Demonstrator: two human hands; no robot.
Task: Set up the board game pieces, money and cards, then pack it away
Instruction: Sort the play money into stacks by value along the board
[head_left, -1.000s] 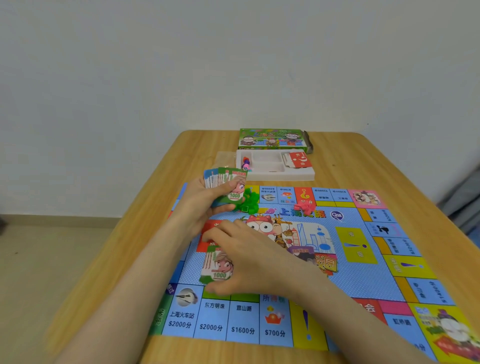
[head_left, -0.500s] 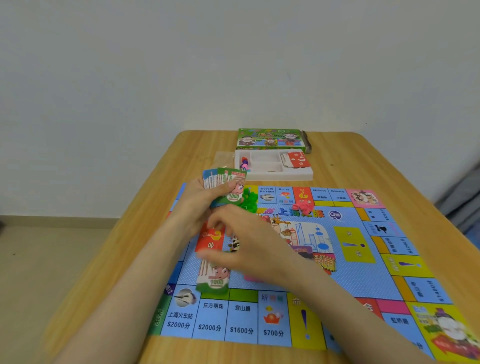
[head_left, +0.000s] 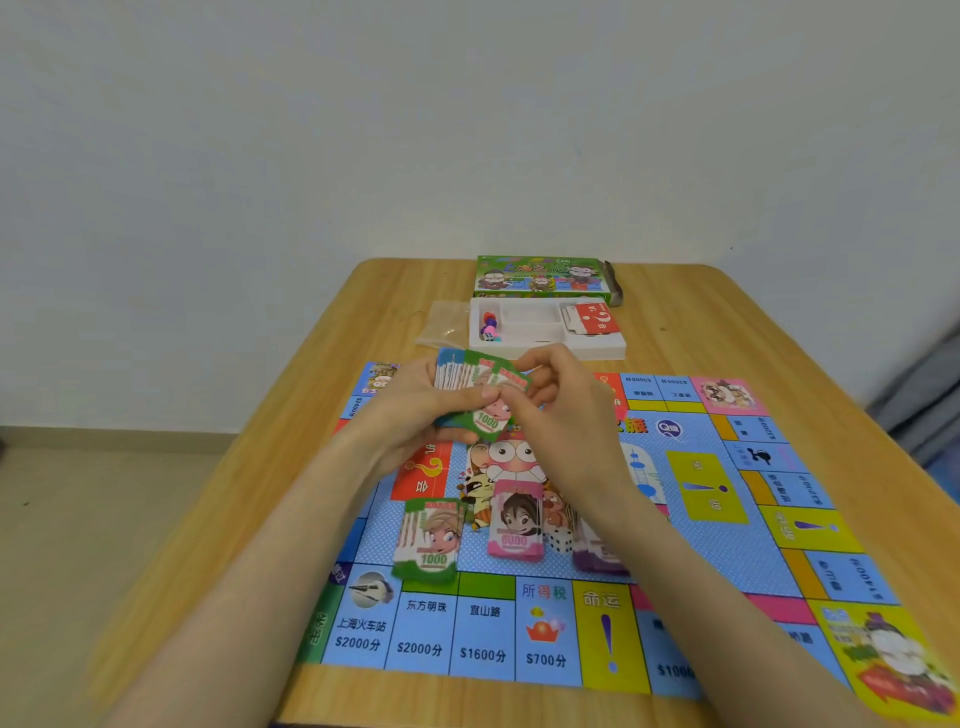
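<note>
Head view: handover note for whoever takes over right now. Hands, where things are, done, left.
Left hand grips the fanned money stack; right hand pinches its top green 1000 note.
On the board: green 1000 pile, pink pile, purple pile, partly hidden.
Tray holds the pieces and red cards.
Done: board out, three piles begun.
Left: sort remaining notes, set pieces and cards, then pack away.
</note>
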